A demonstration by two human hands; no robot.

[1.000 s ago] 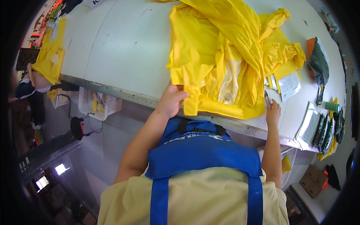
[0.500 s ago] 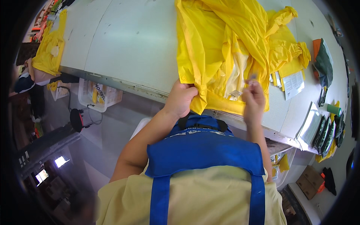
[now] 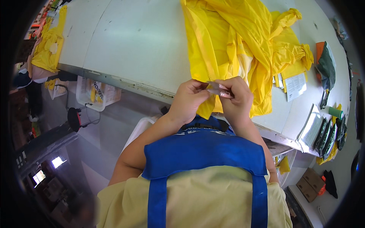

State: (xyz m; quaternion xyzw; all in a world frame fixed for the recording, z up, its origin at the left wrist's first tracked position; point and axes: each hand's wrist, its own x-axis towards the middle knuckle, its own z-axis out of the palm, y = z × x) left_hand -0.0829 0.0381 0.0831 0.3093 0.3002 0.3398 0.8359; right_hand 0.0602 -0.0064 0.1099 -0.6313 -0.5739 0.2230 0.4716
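A yellow rain jacket (image 3: 251, 34) lies spread on the table, its front edge and lower corner hanging over the near side. My left hand (image 3: 187, 102) is closed on that corner, pinching the fabric between thumb and fingers. Close against it, my right hand (image 3: 238, 99) grips small metal thread snips (image 3: 217, 89), whose blades point left toward the jacket edge held in the left hand. Fingers partly hide the tips, so contact with the fabric cannot be made out. A pale mesh lining (image 3: 245, 62) shows inside the jacket.
The pale table (image 3: 133, 41) has a worn metal near edge. To the right lie printed paper sheets (image 3: 295, 85), a dark green pouch (image 3: 326, 66), a green roll (image 3: 335, 112) and several dark packets (image 3: 326, 136). Below at left hangs a white bin (image 3: 110, 95); another person works at far left.
My right hand has come left from over the lining to meet my left hand, bringing the snips to the jacket corner. The held corner has shifted slightly right.
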